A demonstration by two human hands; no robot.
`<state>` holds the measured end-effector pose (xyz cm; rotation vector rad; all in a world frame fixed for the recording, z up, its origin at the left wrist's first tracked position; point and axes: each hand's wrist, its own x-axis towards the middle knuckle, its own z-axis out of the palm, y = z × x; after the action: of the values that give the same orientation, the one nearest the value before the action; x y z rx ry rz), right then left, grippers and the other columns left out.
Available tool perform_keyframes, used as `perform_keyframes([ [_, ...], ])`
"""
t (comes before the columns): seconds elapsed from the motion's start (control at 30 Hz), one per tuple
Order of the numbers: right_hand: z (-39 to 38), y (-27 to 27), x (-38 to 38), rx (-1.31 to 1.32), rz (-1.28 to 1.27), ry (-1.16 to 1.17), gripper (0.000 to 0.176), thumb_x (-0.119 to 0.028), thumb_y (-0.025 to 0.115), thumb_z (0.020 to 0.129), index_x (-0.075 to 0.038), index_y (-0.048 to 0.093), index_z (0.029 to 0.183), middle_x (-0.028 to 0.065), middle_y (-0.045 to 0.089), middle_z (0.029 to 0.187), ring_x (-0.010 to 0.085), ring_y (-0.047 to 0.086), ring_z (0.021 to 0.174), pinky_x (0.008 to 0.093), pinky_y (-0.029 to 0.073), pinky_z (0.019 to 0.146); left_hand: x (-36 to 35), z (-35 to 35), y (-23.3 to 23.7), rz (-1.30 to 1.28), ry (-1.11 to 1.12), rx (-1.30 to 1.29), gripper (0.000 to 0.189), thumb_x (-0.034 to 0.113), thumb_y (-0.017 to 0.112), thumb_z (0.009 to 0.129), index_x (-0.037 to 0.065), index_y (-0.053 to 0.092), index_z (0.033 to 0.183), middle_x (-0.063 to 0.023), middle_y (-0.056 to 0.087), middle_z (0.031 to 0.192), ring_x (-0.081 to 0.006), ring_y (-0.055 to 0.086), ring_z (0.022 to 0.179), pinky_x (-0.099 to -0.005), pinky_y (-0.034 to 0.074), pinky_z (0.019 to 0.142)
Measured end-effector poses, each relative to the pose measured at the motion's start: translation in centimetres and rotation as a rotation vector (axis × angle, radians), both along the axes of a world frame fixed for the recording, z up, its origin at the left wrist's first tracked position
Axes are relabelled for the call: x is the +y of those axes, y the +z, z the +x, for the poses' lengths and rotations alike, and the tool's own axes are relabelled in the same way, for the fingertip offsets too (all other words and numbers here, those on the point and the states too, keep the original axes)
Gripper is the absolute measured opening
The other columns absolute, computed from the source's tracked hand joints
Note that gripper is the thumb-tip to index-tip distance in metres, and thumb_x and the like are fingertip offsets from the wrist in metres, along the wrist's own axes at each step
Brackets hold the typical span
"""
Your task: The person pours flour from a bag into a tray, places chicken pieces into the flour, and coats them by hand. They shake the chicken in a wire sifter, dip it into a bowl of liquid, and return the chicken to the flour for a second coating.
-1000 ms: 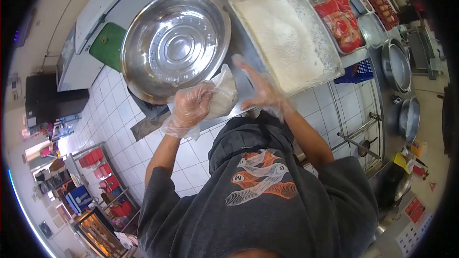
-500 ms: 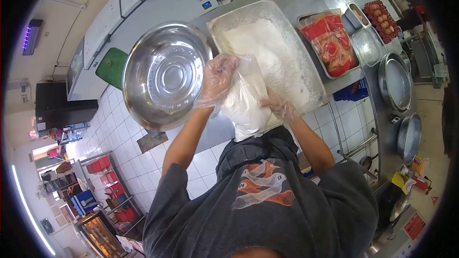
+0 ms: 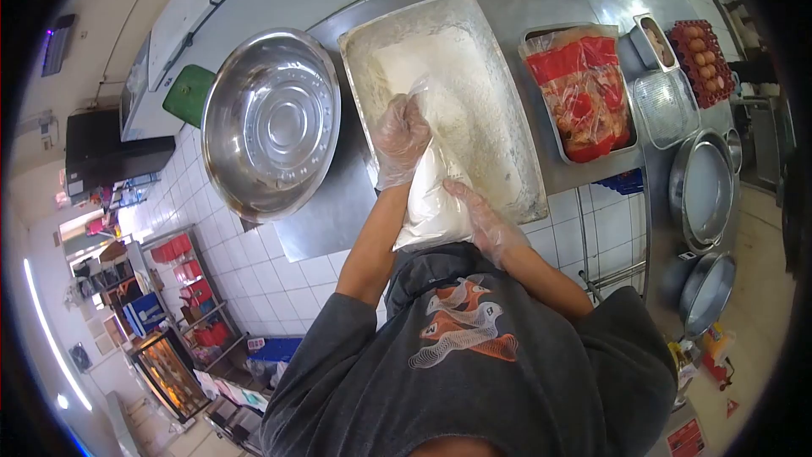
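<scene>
Left hand (image 3: pixel 401 142), in a clear glove: fingers clamped on the gathered neck of the bag (image 3: pixel 434 210). Right hand (image 3: pixel 492 227), likewise gloved: thumb against the bag's side, lower down; whether its fingers close beneath cannot be told. The bag, filled with white powder, hangs between the hands, just in front of the shirt (image 3: pixel 474 372). Its long axis runs from the neck, at the far end over the tray (image 3: pixel 501 55), back to the full base near the body. The left hand is nearer the neck, the right nearer the base. The bowl (image 3: pixel 283 123) lies left of the tray.
</scene>
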<state>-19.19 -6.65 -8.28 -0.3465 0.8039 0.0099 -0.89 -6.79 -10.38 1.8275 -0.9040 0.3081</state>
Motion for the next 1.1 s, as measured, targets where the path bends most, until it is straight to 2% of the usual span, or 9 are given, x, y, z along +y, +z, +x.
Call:
perform_keyframes([
  [0.23,-0.5,0.3,-3.8,-0.018,0.334,0.042,0.053,-0.041,0.062,0.094,-0.004,0.052,0.130,0.0141,0.067,0.113,0.0273,0.070,0.094,0.0428,0.060,0.080,1.4,1.8,4.0,0.418,-0.316,0.298,0.019,0.014,0.060,0.093,0.004,0.065,0.108,-0.0116,0.069,0.094,-0.0186,0.064,0.084,-0.0357,0.050,0.078],
  [0.33,-1.2,0.5,-4.7,-0.024,0.340,0.009,0.048,-0.040,0.057,0.097,-0.004,0.054,0.129,0.0135,0.068,0.108,0.0269,0.070,0.094,0.0429,0.060,0.079,5.3,0.5,5.6,0.131,-0.491,0.490,0.025,0.020,0.059,0.094,0.004,0.063,0.113,-0.0144,0.065,0.115,-0.0246,0.060,0.108,-0.0421,0.045,0.095],
  [0.4,-1.7,0.3,-4.9,-0.055,0.383,-0.018,0.044,-0.039,0.052,0.100,-0.004,0.056,0.127,0.0126,0.069,0.105,0.0265,0.070,0.093,0.0422,0.060,0.077,7.5,-1.2,4.2,0.075,-0.729,0.425,0.043,0.035,0.069,0.085,0.003,0.062,0.114,-0.0152,0.063,0.121,-0.0301,0.059,0.111,-0.0468,0.044,0.098],
  [0.53,-2.5,-1.2,-4.6,-0.229,0.393,0.135,0.043,-0.040,0.047,0.101,-0.005,0.058,0.123,0.0119,0.070,0.103,0.0252,0.071,0.087,0.0409,0.061,0.076,8.3,-6.0,3.6,-0.216,-0.754,0.448,0.061,0.038,0.082,0.072,0.003,0.062,0.117,-0.0166,0.063,0.122,-0.0333,0.059,0.115,-0.0480,0.042,0.103],
  [0.63,-0.9,1.5,-4.1,-0.014,0.243,0.114,0.041,-0.039,0.046,0.101,-0.005,0.059,0.121,0.0112,0.070,0.103,0.0247,0.071,0.086,0.0411,0.062,0.074,8.5,-3.8,3.0,-0.079,-0.863,0.170,0.059,0.029,0.085,0.068,0.002,0.063,0.115,-0.0165,0.066,0.116,-0.0324,0.062,0.111,-0.0469,0.046,0.100],
  [0.83,0.3,4.7,-5.4,-0.086,0.104,0.216,0.036,-0.037,0.048,0.100,-0.010,0.059,0.121,0.0134,0.069,0.105,0.0249,0.071,0.091,0.0447,0.062,0.071,7.5,-3.8,4.3,-0.092,-0.646,0.734,0.025,0.015,0.075,0.079,-0.001,0.067,0.097,-0.0113,0.068,0.092,-0.0192,0.065,0.087,-0.0321,0.053,0.082],
  [0.97,-0.1,6.5,-6.2,-0.058,-0.006,0.415,0.047,-0.046,0.046,0.100,-0.008,0.057,0.124,0.0134,0.069,0.105,0.0256,0.070,0.087,0.0431,0.062,0.070,6.9,-4.3,4.1,-0.256,-0.566,0.624,0.013,0.011,0.065,0.087,-0.001,0.063,0.088,-0.0054,0.064,0.080,-0.0110,0.057,0.072,-0.0259,0.048,0.066],
  [1.0,-0.2,8.9,-5.8,0.045,-0.172,0.421,0.052,-0.051,0.048,0.098,-0.006,0.059,0.121,0.0142,0.070,0.095,0.0278,0.070,0.073,0.0379,0.061,0.061,6.7,-4.3,4.0,-0.319,-0.539,0.647,0.013,0.012,0.065,0.088,-0.001,0.063,0.087,-0.0045,0.063,0.078,-0.0103,0.056,0.070,-0.0251,0.046,0.065],
  [1.1,-0.7,12.4,-6.1,0.336,-0.761,0.447,0.061,-0.059,0.046,0.096,-0.006,0.060,0.122,0.0163,0.070,0.097,0.0275,0.071,0.078,0.0365,0.060,0.060,5.6,-4.1,4.4,-0.477,-0.434,0.728,0.016,0.014,0.064,0.091,-0.001,0.062,0.084,-0.0019,0.061,0.073,-0.0084,0.053,0.066,-0.0235,0.043,0.060],
])
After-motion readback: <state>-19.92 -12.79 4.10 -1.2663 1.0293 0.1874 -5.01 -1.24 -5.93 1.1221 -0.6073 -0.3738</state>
